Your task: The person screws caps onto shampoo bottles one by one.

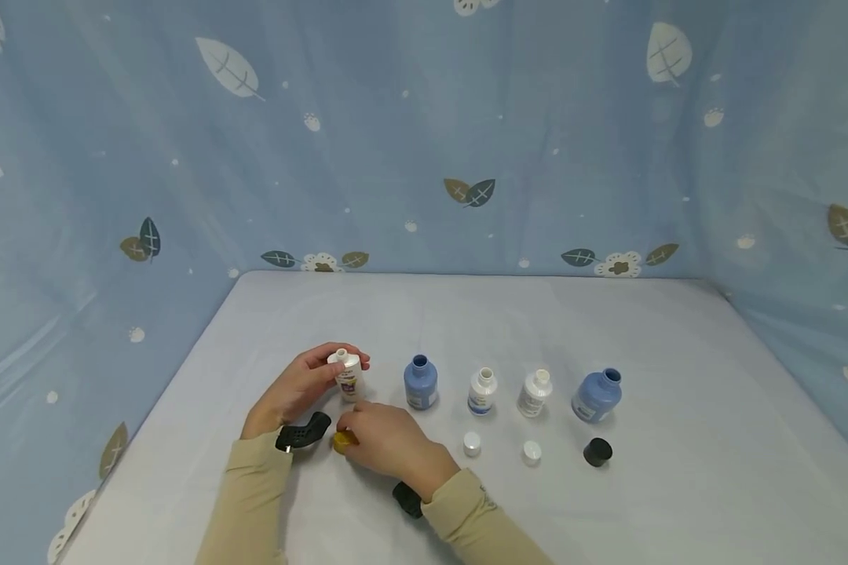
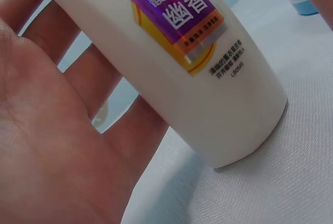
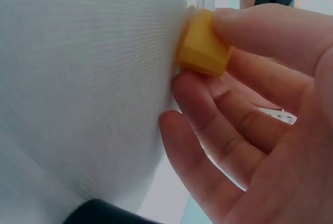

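My left hand (image 1: 302,388) holds a white bottle (image 1: 351,382) near its open neck. In the left wrist view, the bottle (image 2: 208,109) shows a purple and yellow label, and its base meets the cloth. Between the thumb and fingers of my right hand (image 1: 389,439) is a yellow cap (image 1: 344,442), pinched at the table surface in front of the bottle. The right wrist view shows the cap (image 3: 203,44) close up against the white cloth, with the lower fingers of the hand (image 3: 260,125) spread beneath it.
To the right stand an uncapped blue bottle (image 1: 420,384), a small white bottle (image 1: 482,392), another white bottle (image 1: 534,394) and a second blue bottle (image 1: 595,397). Nearer lie two white caps, one left (image 1: 472,444) and one right (image 1: 531,453), and a black cap (image 1: 597,452).
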`<state>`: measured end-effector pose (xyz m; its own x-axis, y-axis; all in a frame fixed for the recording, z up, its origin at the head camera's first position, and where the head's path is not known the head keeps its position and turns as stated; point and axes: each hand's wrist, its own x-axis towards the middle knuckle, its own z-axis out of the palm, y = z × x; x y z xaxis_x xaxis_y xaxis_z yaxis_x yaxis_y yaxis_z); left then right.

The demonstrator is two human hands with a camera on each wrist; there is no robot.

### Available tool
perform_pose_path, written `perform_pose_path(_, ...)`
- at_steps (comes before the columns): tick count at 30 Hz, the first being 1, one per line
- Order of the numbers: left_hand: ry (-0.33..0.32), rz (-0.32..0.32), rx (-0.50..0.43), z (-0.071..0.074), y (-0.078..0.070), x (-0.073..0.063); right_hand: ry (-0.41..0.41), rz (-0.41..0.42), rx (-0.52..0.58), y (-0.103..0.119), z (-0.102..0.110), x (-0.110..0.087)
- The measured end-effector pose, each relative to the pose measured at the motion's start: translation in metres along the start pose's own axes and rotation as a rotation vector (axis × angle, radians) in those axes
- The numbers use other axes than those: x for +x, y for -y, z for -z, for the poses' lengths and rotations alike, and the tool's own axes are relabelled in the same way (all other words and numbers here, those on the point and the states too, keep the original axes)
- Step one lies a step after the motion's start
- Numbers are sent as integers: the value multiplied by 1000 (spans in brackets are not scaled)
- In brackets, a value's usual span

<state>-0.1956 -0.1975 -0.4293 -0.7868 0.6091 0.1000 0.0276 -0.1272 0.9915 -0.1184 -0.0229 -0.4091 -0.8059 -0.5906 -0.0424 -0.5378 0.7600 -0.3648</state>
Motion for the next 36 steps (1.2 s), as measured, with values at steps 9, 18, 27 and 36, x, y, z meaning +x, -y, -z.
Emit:
perform_pose_path(9,15,-14,-48,-4,-5,3,-46,-6,96,-8,13,1)
perform_pose_path(18,14,0,-82,-4,-3,1,-118,83,175,-13,29,-4)
perform_pose_path(27,4,4,-38,0,-2,5,-214,133,189,-14,56,-6)
perform_pose_path(36,-9,6,-69,0,-2,1,-438,183,309,-12,72,-1)
